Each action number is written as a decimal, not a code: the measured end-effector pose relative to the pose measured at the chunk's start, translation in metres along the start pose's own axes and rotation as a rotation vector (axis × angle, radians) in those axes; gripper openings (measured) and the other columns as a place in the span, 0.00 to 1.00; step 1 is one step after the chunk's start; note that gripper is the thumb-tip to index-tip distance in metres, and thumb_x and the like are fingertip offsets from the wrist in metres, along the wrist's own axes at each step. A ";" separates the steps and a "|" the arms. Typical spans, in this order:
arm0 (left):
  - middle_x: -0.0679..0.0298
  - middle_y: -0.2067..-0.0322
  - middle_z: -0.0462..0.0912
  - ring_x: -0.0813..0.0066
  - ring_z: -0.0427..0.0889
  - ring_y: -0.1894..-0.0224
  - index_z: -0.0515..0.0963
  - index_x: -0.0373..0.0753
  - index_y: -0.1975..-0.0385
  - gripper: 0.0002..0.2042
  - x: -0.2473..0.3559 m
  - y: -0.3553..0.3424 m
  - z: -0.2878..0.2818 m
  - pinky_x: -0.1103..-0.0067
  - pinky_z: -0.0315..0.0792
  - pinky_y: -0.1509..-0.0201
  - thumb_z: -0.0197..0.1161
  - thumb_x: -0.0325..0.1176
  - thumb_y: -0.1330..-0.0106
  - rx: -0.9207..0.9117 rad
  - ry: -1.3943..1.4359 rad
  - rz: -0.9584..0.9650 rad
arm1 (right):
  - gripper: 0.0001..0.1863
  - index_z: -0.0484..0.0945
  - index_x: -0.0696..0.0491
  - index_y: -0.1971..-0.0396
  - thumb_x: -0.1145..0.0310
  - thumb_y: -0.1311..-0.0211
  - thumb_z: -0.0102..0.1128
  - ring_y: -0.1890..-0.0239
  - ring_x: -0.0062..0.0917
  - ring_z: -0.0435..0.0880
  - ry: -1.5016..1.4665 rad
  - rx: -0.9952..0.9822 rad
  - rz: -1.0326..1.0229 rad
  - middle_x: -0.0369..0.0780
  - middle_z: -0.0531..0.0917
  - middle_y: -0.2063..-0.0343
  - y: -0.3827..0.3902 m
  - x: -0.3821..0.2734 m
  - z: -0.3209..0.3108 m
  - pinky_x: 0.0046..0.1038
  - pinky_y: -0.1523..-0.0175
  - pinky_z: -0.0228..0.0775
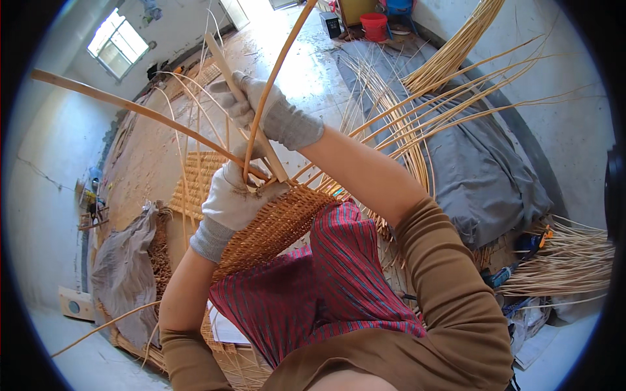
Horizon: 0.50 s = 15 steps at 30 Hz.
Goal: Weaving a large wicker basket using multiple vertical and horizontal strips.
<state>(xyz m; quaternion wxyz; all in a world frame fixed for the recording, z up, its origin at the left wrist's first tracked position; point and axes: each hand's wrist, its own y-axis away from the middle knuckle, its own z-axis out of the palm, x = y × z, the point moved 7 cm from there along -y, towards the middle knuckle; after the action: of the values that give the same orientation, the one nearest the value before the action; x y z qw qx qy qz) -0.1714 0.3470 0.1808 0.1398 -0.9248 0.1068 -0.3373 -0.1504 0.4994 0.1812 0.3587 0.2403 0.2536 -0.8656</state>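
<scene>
The left hand (236, 195), fingers grasping the wicker panel (277, 225) mid-frame, should brace firmly; the right hand (268, 112), fingers clenched round the flat stick (223, 65), should steady its angle.

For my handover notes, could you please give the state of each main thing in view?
Woven piece: partly woven
Wooden stick: held, slanted
Left hand: gloved, gripping the woven piece's edge
Right hand: gloved, closed around the wooden stick
Striped cloth: draped, creased
Grey cloth: spread, rumpled
Red bucket: upright

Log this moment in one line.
left white-gloved hand: touching brown woven wicker panel | right grey-gloved hand: gripping straight pale wooden stick
</scene>
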 end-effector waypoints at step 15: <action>0.62 0.48 0.84 0.72 0.81 0.48 0.75 0.41 0.40 0.30 0.005 -0.008 0.008 0.74 0.77 0.52 0.79 0.34 0.44 -0.121 0.165 0.005 | 0.27 0.72 0.59 0.49 0.50 0.18 0.32 0.85 0.06 0.68 -0.143 -0.061 -0.046 0.30 0.73 0.79 0.000 0.001 -0.016 0.10 0.85 0.64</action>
<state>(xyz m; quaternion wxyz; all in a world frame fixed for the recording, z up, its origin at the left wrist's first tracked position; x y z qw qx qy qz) -0.1614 0.3546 0.1805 0.0755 -0.9004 0.1405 -0.4047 -0.1476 0.5087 0.1682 0.3630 0.1607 0.2588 -0.8806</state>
